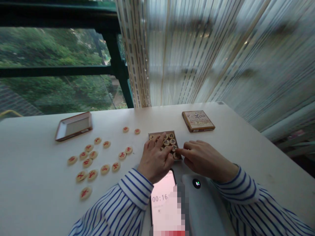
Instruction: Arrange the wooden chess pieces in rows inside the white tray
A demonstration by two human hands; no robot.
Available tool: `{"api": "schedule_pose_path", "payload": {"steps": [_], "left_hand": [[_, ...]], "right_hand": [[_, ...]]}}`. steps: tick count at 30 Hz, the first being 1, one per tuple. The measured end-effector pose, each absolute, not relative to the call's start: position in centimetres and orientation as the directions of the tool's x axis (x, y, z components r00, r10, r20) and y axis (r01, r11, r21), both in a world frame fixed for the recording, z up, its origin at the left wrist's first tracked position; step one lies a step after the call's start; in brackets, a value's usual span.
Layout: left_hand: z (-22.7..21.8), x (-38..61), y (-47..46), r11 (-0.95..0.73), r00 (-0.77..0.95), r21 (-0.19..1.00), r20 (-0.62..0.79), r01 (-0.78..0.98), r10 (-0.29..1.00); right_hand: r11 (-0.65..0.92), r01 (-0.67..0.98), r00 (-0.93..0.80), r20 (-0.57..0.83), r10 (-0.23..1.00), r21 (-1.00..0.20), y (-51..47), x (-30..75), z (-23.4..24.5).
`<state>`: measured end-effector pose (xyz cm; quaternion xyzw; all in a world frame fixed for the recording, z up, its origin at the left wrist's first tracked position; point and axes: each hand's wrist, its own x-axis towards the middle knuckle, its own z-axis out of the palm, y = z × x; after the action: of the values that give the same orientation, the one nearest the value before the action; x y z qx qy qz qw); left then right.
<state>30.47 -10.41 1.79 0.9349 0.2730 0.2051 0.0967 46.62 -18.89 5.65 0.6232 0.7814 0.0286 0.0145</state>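
A small box (161,132) holds round xiangqi pieces with black characters, lying in rows. My left hand (157,157) rests over the left part of the box, fingers spread onto the pieces and hiding several of them. From the right, my right hand (206,159) reaches to the box's right edge. Its index finger stretches out to a black-marked piece (174,148) there, while the other fingers are loosely bent. Neither hand appears to grip anything. Several red-marked xiangqi pieces (105,169) lie loose on the table left of the box.
An open box tray (73,127) stands at the back left of the white table (31,170). A lidded, printed box (199,120) lies at the back right. A phone showing a timer (163,196) and a pale device (204,203) lie below the hands.
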Motion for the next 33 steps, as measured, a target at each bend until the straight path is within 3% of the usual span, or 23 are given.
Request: {"api": "schedule_pose_path", "payload": {"steps": [33], "left_hand": [[1.94,30.65,-10.55,-0.836,0.783,0.282,0.304,0.471,0.543]], "right_hand": [[0.226,0.973,-0.225,-0.017,0.974,0.046,-18.94,46.48,5.83]]}}
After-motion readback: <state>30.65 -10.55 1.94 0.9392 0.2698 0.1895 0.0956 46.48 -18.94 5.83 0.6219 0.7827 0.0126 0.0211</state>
